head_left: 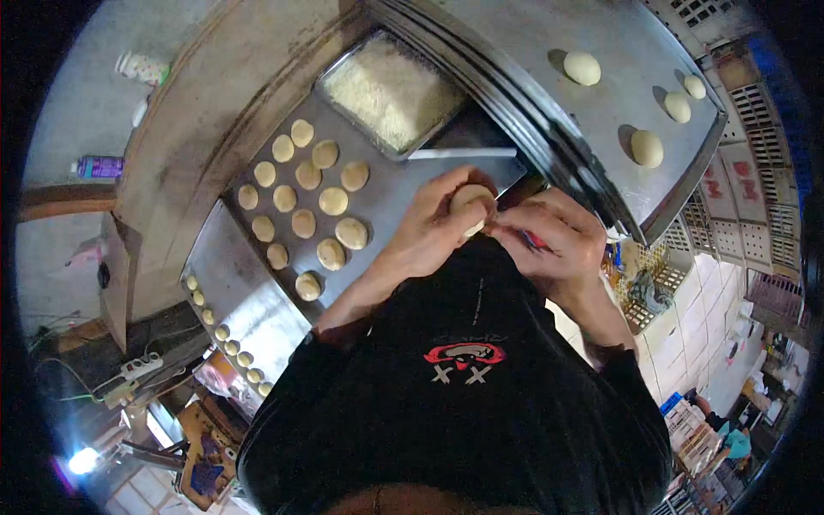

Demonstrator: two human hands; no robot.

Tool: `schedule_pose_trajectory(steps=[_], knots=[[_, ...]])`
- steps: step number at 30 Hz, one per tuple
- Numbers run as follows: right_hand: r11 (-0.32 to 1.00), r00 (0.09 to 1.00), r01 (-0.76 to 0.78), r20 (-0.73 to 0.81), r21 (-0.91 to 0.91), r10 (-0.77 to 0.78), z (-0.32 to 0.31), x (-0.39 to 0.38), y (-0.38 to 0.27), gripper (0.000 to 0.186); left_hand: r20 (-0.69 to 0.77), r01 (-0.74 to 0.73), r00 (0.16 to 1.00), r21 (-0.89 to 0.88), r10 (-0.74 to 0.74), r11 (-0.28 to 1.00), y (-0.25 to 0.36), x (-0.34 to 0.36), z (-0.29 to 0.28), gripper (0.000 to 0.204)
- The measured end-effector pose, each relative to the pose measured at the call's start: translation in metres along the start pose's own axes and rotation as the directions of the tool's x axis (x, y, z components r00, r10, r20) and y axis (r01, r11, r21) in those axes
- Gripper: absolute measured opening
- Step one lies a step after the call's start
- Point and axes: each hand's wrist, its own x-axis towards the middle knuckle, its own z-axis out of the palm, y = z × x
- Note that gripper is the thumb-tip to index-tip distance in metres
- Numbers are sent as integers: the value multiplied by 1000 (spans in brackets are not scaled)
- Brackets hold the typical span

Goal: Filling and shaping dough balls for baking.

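In front of my chest, my left hand [433, 225] is closed around a pale round dough ball [469, 204]. The fingers of my right hand [558, 236] are pinched together against the ball's right edge, touching the dough. Whatever lies between those fingertips is too small to make out. A small red and dark patch shows by my right fingers; I cannot tell what it is. To the left of my hands, several flattened dough rounds [333, 201] lie in loose rows on a metal tray [378, 182]. Beyond them stands a rectangular pan [323, 84] of pale crumbly stuff [386, 86].
Stacked metal trays [592, 112] at the right carry larger dough balls [646, 148]. At the left, another tray [249, 287] holds small dough pieces [232, 347]. A purple bottle [101, 167], a power strip [142, 366] and plastic crates [747, 184] stand farther out. Someone in teal [736, 442] is at far right.
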Motion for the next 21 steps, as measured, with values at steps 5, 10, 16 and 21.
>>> schedule_pose_trajectory(steps=[5,10,16,21], knots=[[986,943,-164,-298,-26,149,-7,-4,10,19,-156,-346,851,554,502,758,26,105,8,37],[987,968,-160,-201,-20,153,-15,-5,19,17,-33,-394,660,835,751,383,39,230,10,37],[976,947,-218,-240,15,215,-22,-6,41,17,23,-129,926,957,378,259,17,282,5,50],[970,955,-237,-167,63,244,-13,0,47,17,12,-282,623,936,782,210,35,224,8,56]])
